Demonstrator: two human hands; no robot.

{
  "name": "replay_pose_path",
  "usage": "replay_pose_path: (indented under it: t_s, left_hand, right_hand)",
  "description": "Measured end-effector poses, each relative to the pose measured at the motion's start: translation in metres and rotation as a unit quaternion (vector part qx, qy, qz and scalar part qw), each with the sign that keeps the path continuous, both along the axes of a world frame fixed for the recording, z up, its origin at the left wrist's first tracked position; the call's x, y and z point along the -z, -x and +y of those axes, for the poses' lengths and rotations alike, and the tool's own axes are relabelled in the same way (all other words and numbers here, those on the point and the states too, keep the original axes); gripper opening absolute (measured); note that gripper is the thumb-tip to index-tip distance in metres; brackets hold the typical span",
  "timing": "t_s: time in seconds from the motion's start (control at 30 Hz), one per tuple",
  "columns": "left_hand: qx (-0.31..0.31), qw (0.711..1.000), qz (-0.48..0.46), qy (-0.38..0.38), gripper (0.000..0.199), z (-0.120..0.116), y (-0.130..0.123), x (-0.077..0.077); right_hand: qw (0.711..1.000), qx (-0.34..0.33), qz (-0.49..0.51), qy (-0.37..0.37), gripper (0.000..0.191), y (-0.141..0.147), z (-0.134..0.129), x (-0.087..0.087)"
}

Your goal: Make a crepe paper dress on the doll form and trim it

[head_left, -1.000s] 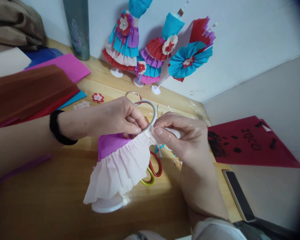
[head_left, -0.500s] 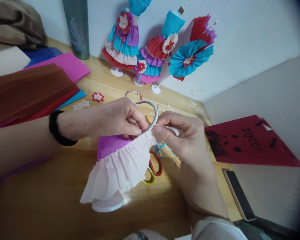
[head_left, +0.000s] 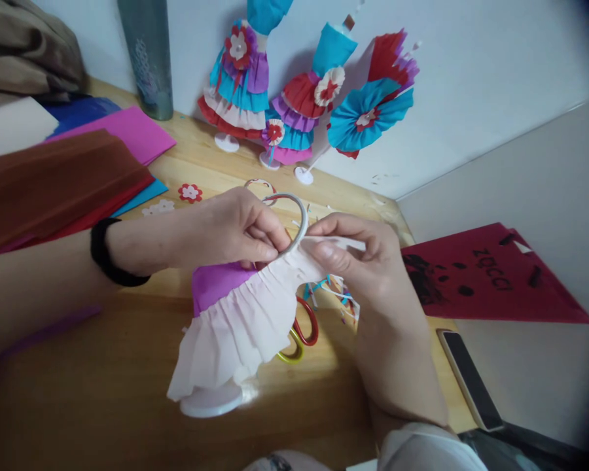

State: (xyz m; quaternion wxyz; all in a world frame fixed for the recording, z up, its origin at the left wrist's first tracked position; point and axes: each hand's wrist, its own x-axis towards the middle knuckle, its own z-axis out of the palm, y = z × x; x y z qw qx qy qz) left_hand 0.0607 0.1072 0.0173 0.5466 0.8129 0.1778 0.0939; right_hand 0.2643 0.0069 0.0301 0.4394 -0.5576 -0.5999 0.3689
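Note:
My left hand (head_left: 240, 229), with a black band on the wrist, is closed in a pinch at the gathered top edge of a white crepe paper ruffle (head_left: 235, 327). My right hand (head_left: 358, 255) pinches the same strip further right, thumb and fingers on its ungathered end. Behind the ruffle shows a piece of purple paper (head_left: 220, 284), and below it a round white base (head_left: 211, 399). A pale ring (head_left: 302, 219), perhaps a tape roll, rises between the hands; what it rests on is hidden. Scissors with red and yellow handles (head_left: 307, 324) lie partly under the ruffle.
Several ruffled paper dresses (head_left: 331, 91) on stands line the wall, beside a dark bottle (head_left: 150, 59). Coloured paper sheets (head_left: 59, 183) are piled at left, near paper flowers (head_left: 190, 192). A red bag (head_left: 495, 275) and a phone (head_left: 471, 379) are at right. Paper scraps (head_left: 331, 288) lie behind the ruffle.
My right thumb has shifted slightly right along the strip, and more of the white end now stretches flat between my right fingers. The left hand keeps its pinch. The ruffle's lower left corner moved right.

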Motion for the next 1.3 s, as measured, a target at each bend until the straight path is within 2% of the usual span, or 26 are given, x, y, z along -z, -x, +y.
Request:
replay_pose_path:
  t_s: [0.17, 0.27, 0.37, 0.5, 0.6, 0.77, 0.93, 1.03, 1.13, 1.23, 1.3]
  left_hand:
    - [-0.05, 0.99, -0.053, 0.118, 0.023, 0.008, 0.002, 0.004]
    - [-0.065, 0.981, -0.077, 0.165, 0.018, 0.012, 0.003, 0.005]
    - [-0.072, 0.972, -0.093, 0.204, 0.022, 0.013, 0.003, 0.004]
    - [-0.111, 0.975, -0.07, 0.181, 0.027, 0.007, 0.001, 0.001]
    - [-0.131, 0.977, -0.064, 0.155, 0.026, 0.003, -0.001, -0.002]
    - [-0.144, 0.973, -0.071, 0.165, 0.03, 0.002, -0.001, -0.006]
    - [-0.11, 0.977, -0.064, 0.173, 0.028, 0.002, -0.001, -0.004]
    - [-0.099, 0.979, -0.06, 0.167, 0.028, 0.003, -0.001, -0.003]
    - [-0.097, 0.983, -0.061, 0.147, 0.029, 0.003, -0.001, -0.004]
    - [-0.071, 0.989, -0.046, 0.124, 0.028, 0.002, 0.001, -0.005]
    - [-0.043, 0.993, -0.029, 0.111, 0.026, 0.002, 0.001, -0.005]
  right_hand:
    - [0.992, -0.034, 0.11, 0.058, 0.045, -0.011, 0.008, 0.014]
    - [0.984, -0.051, 0.133, 0.108, 0.042, -0.009, 0.011, 0.019]
    - [0.981, -0.062, 0.139, 0.117, 0.031, -0.004, 0.013, 0.019]
    - [0.981, -0.074, 0.151, 0.096, 0.028, 0.002, 0.012, 0.016]
    - [0.986, -0.044, 0.134, 0.088, 0.029, 0.001, 0.01, 0.014]
    - [0.99, -0.034, 0.112, 0.084, 0.037, -0.006, 0.008, 0.008]
    - [0.99, -0.041, 0.121, 0.057, 0.045, -0.005, 0.011, 0.011]
    - [0.99, -0.007, 0.123, 0.067, 0.042, -0.004, 0.012, 0.012]
    - [0.991, -0.006, 0.121, 0.055, 0.039, -0.006, 0.013, 0.012]
    - [0.984, 0.027, 0.172, 0.03, 0.037, -0.006, 0.015, 0.015]
    - [0.974, 0.044, 0.217, 0.048, 0.045, -0.004, 0.016, 0.018]
